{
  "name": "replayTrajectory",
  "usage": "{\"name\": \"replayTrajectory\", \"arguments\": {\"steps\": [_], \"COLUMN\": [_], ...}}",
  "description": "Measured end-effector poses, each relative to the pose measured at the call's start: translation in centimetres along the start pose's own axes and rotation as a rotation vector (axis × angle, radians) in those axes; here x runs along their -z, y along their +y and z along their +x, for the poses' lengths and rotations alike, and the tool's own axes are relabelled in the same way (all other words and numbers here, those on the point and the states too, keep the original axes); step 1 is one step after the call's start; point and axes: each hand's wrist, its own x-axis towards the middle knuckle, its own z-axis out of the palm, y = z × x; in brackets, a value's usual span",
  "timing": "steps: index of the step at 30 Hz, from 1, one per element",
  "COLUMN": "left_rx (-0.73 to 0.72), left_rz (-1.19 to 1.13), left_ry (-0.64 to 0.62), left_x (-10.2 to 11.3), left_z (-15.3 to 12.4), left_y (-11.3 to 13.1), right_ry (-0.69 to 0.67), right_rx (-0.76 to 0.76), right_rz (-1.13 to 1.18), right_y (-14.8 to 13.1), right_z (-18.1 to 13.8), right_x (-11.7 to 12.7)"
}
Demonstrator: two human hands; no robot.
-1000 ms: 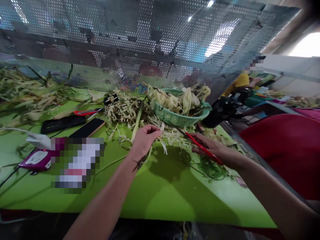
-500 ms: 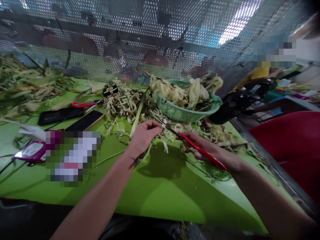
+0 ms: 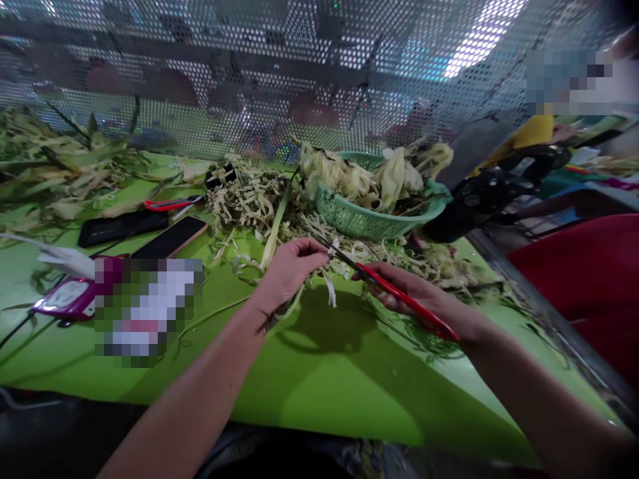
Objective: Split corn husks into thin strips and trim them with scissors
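Observation:
My left hand (image 3: 292,267) pinches a pale strip of dried husk (image 3: 329,287), whose end hangs below the fingertips. A longer green strand trails under the wrist. My right hand (image 3: 399,293) is wrapped round red-handled scissors (image 3: 410,303). Their dark blades point left and reach the strip at my left fingertips; whether the blades are parted is too small to tell. Just behind both hands lies a heap of cut husk scraps (image 3: 259,199).
A green basket (image 3: 369,218) of husks stands at the back. On the left are phones (image 3: 170,238), a purple device (image 3: 70,296), a red-handled cutter (image 3: 172,203) and a husk pile (image 3: 54,166). Perforated metal screen (image 3: 224,80) runs behind; a red chair (image 3: 589,279) is at right.
The view has shifted slightly. Both hands keep nearly the same pose, with the scissor blades still at the strip. No clear cut is visible.

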Motion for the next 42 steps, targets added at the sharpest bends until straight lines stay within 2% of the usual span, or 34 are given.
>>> {"name": "replayTrajectory", "arguments": {"steps": [17,25,42], "left_rx": [0.019,0.027,0.015], "left_rz": [-0.002,-0.052,-0.088], "left_ry": [-0.066,-0.058,-0.076], "left_x": [0.2,0.1,-0.1], "left_z": [0.1,0.0,-0.2], "left_y": [-0.2,0.2,0.1], "right_ry": [0.031,-0.023,0.081], "right_rx": [-0.022,-0.040,-0.029], "right_rz": [-0.055,-0.038,0.045], "right_y": [-0.1,-1.0,0.7], "right_z": [-0.5,-0.6,-0.1], "right_x": [0.4,0.6,-0.3]}}
